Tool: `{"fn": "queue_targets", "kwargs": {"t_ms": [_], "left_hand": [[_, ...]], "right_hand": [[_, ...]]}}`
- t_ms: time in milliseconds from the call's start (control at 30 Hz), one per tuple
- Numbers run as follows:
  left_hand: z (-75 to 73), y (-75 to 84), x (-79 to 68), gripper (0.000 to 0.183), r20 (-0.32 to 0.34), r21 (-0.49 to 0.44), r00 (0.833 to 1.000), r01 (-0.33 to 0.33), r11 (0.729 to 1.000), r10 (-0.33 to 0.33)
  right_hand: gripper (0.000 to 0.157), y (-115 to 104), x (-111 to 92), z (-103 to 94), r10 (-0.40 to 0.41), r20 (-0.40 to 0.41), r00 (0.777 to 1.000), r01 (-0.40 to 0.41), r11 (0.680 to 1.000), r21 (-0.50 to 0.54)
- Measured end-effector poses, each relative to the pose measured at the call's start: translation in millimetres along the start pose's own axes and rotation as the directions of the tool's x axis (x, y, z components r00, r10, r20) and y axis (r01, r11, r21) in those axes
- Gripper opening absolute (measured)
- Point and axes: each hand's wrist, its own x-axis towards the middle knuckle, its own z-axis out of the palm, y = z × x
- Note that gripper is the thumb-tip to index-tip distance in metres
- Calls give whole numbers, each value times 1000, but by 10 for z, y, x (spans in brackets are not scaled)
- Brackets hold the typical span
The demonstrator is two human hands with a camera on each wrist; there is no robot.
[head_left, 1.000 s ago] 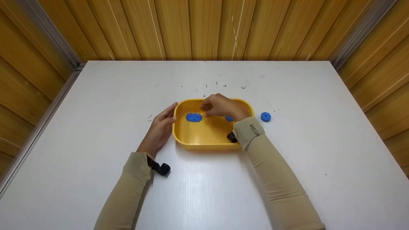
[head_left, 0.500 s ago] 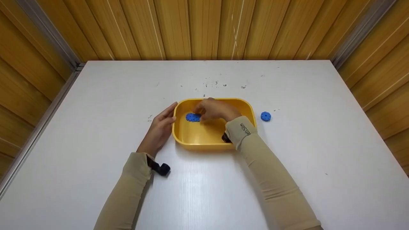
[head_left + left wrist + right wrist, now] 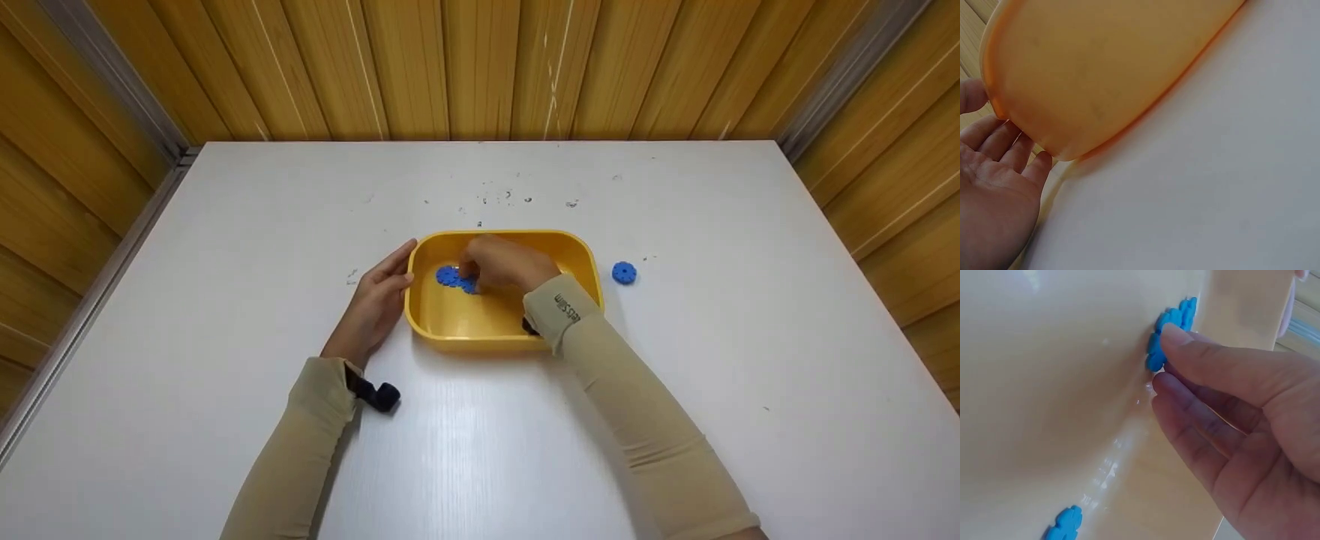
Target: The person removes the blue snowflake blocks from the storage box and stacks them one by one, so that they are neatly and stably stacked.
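A yellow tub [image 3: 480, 344] stands on the white table. Inside it, my right hand [image 3: 512, 262] pinches a blue notched disc [image 3: 470, 286] between thumb and fingertips, low near the tub floor. In the right wrist view the thumb lies over the near face of that disc. Just beside it, towards the tub's left end, is a second blue disc [image 3: 448, 276]. A third disc [image 3: 1065, 524] lies farther off in the right wrist view and is hidden by my hand in the head view. My left hand [image 3: 379, 300] rests its extended fingers against the tub's left outer wall.
Outside the tub, to its right, one more blue disc [image 3: 624, 273] lies on the table [image 3: 225, 300]. Dark scuff marks dot the tabletop behind the tub. Wood-patterned panels [image 3: 480, 67] rise along the back and both sides.
My right hand has moved left and lower into the tub and taken hold of the right one of the paired discs, which has shifted slightly right and nearer. The left hand has stayed put.
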Motion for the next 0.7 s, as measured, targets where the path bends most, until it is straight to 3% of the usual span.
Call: {"fn": "queue_targets", "kwargs": {"t_ms": [267, 500, 700], "left_hand": [[12, 0, -2, 63, -11, -5, 1000, -8, 1000, 8], [21, 14, -11, 62, -10, 5, 1000, -4, 1000, 5], [11, 8, -22, 63, 9, 13, 1000, -13, 1000, 13]], "right_hand": [[10, -8, -21, 33, 12, -3, 1000, -12, 999, -48], [12, -13, -41, 31, 51, 20, 998, -51, 998, -21], [10, 12, -68, 20, -13, 25, 1000, 14, 999, -29]]}}
